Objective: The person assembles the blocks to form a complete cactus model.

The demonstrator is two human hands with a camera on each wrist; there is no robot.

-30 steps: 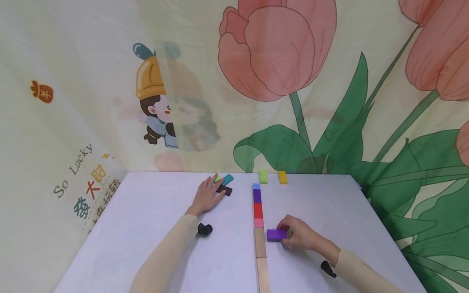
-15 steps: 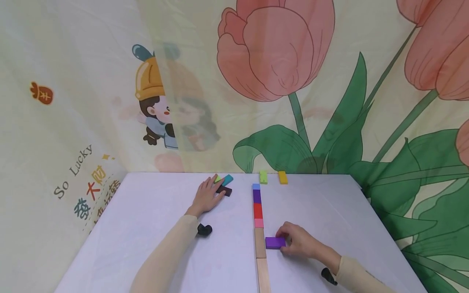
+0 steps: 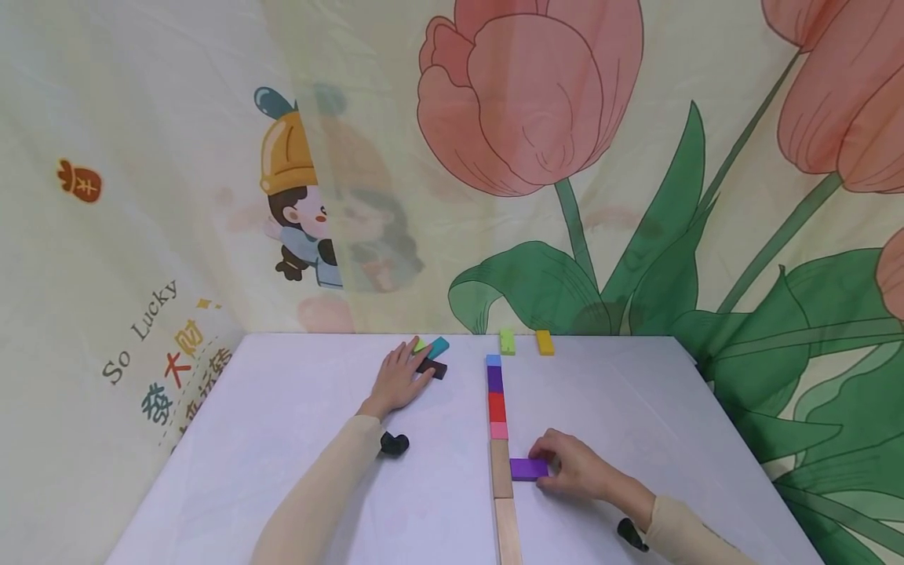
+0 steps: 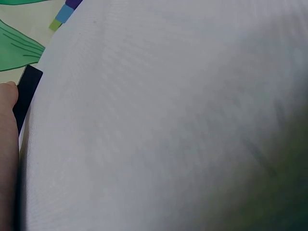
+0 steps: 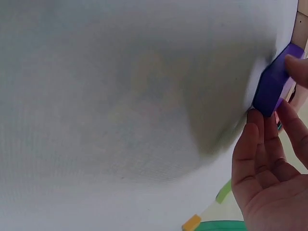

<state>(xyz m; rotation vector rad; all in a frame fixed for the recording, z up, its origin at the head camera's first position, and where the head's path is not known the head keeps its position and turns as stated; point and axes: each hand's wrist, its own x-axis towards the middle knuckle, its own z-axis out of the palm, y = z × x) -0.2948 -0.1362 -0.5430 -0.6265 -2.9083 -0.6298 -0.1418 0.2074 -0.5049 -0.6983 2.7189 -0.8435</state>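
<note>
While head hides right palm [image 5: 279,204], wrist reveals it.

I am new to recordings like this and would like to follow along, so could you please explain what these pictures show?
There is no machine here, only a person's two bare hands. The head view comes from a camera worn on the head, looking forward and down; the others come from a camera on each wrist and show just part of the scene. On the white table, a row of blocks runs away from the person. The right hand pinches a purple block set crosswise at that row, touching it or nearly so. The left hand rests, fingers spread, against a black block, with a teal block close by. A yellow block lies near the far edge.
</note>
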